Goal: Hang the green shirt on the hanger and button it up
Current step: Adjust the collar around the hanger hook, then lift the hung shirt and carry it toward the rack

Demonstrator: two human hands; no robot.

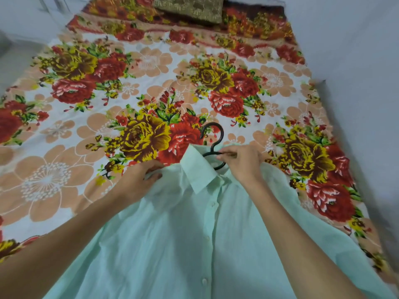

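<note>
A pale green shirt (194, 244) lies front up on the bed, its collar toward the far side and its placket buttons running down the middle. A black hanger (212, 134) sits inside it; only the hook and neck stick out past the collar. My left hand (138, 180) grips the shirt's left shoulder fabric beside the collar. My right hand (241, 161) pinches the hanger's top bar and the fabric at the neck opening, just right of the collar. The hanger's arms are hidden under the cloth.
The bed is covered by a floral sheet (151, 83) in red, yellow and peach. A brown-gold pillow (190, 7) lies at the far end. Pale walls border the bed on the right and far left.
</note>
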